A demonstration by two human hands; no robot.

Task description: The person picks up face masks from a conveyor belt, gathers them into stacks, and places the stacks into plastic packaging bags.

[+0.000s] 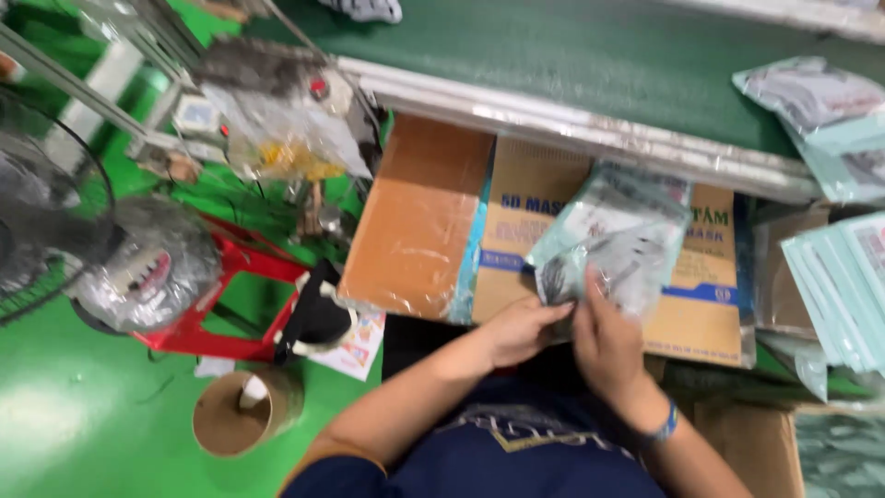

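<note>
Both my hands hold a bundle of clear plastic packets [613, 240] with pale green printed fronts and dark grey contents. My left hand [523, 329] grips the bundle's lower left corner. My right hand [606, 346], with a blue band at the wrist, closes on its lower edge from below. The bundle hovers over a flat brown cardboard carton [525, 198] with blue print. The picture is blurred by motion.
A dark green conveyor belt [572, 55] with a metal rail runs behind the carton, with more packets [820, 101] on it at right. A stack of packets [843, 286] stands right. Left are a red stool [241, 267], a fan [41, 221] and a cardboard tube [235, 420] on the green floor.
</note>
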